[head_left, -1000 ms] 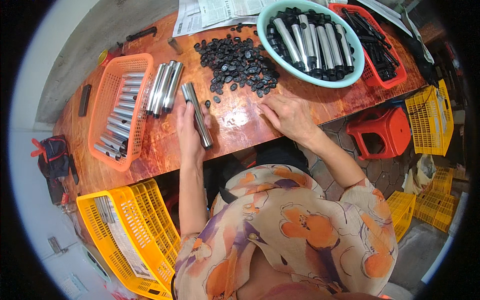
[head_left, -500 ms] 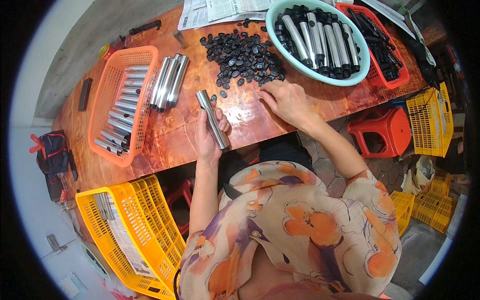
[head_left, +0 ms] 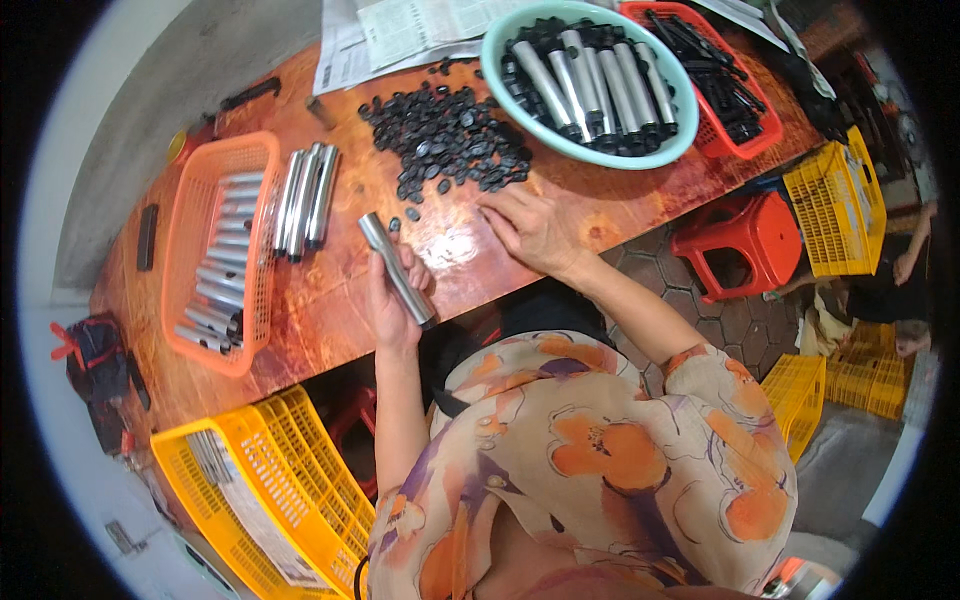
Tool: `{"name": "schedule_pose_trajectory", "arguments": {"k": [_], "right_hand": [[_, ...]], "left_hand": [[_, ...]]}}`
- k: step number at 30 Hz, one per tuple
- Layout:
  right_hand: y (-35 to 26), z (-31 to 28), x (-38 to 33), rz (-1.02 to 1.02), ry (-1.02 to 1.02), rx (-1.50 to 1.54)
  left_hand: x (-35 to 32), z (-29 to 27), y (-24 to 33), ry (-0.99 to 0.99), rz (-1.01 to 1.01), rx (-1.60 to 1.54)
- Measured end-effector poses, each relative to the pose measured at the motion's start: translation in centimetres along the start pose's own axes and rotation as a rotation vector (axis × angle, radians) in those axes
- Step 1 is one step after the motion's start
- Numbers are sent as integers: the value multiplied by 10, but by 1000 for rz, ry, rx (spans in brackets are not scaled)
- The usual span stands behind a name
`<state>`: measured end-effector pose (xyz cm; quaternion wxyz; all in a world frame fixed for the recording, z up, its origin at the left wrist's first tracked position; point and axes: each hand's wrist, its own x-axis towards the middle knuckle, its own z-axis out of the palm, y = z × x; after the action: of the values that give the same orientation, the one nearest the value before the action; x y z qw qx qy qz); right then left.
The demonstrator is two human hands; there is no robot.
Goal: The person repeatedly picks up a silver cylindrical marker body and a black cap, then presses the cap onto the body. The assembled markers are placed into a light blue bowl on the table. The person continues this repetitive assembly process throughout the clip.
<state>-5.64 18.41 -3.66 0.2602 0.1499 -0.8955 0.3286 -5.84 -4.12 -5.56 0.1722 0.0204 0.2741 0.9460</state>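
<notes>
My left hand (head_left: 400, 292) is wrapped round a shiny metal tube (head_left: 392, 262), held tilted above the table's near edge. A dark opening shows near the tube's upper end. To its right, my right hand (head_left: 535, 232) is low over the table with thumb and fingers drawn together; whatever is between the fingertips is too small to make out. Just beyond it spreads a pile of small black oval pieces (head_left: 450, 135), with a few strays near the tube. Several similar metal tubes (head_left: 305, 200) lie side by side at the left, next to an orange basket (head_left: 262, 255) holding more tubes.
A pale blue basin (head_left: 600, 155) of tubes with black ends stands at the back right, beside a red basket (head_left: 757, 142) of black parts. Newspaper (head_left: 400, 35) lies at the back. A yellow crate (head_left: 270, 440) is below left, a red stool (head_left: 745, 240) at the right.
The whole view has shifted, so the table's things appear further left and mostly lower. My right hand sits slightly further from the black pile. My left hand still holds the tube.
</notes>
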Motion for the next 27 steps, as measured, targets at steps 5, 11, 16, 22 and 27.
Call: {"name": "schedule_pose_trajectory", "arguments": {"k": [5,11,16,22,27], "right_hand": [[3,-22,7,-32,46,25],[2,-58,32,-32,165,-13],[-9,-72,52,221,80,157],[3,-33,48,69,-236,-51],[8,3,46,91,-237,-12]], "left_hand": [[1,3,0,-12,16,41],[1,8,2,4,27,36],[-1,8,0,101,-30,140],[-12,37,-1,116,-76,224],[-27,39,3,220,-90,272]]}}
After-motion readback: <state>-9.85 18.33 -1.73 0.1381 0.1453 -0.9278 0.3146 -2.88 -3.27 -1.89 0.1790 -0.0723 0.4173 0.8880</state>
